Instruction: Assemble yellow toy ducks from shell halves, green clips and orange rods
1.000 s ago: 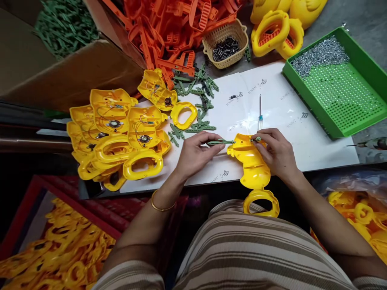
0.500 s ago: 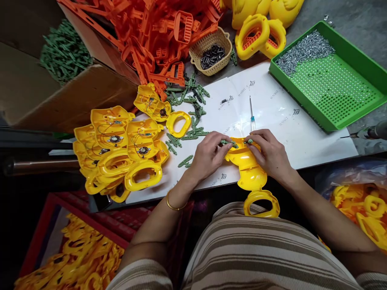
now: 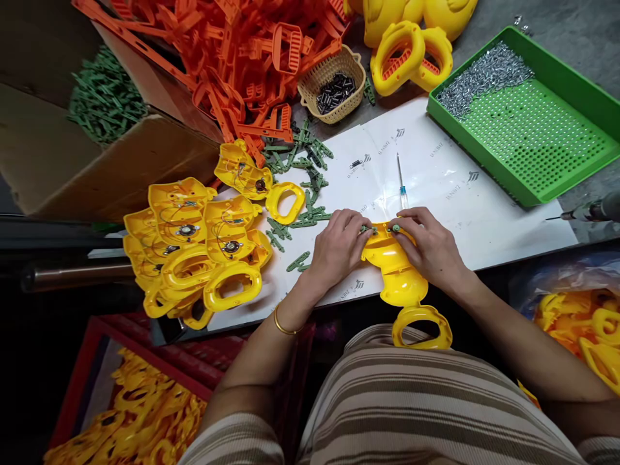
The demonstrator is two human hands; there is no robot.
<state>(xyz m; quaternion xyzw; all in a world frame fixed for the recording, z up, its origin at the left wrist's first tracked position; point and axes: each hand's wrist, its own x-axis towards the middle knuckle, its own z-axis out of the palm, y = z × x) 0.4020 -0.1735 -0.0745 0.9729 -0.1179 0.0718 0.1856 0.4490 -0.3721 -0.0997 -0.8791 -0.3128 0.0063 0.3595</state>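
A yellow plastic shell half [image 3: 398,279] with an oval ring handle lies hollow side up at the table's front edge, its handle overhanging toward my striped shirt. At the shell's far end, my left hand [image 3: 340,247] pinches a small green plastic clip [image 3: 369,230] between thumb and fingers. Opposite it, my right hand [image 3: 427,247] has thumb and forefinger closed on another small green piece [image 3: 394,228], whose round end shows. Both pieces are at the shell's upper rim; whether they are seated in it I cannot tell. Just beyond lies a screwdriver [image 3: 402,194] with a clear blue handle.
Wired yellow shells [image 3: 186,229] are stacked at left, beside scattered green clips [image 3: 310,213]. Behind are a heap of orange parts [image 3: 242,58], a basket [image 3: 310,84] of dark cylinders and a green tray [image 3: 547,145] of screws. A power tool [image 3: 598,208] lies at right.
The camera view has shifted slightly. Both hands stay at the shell's far end, and less of the green clip shows beyond my left fingers.
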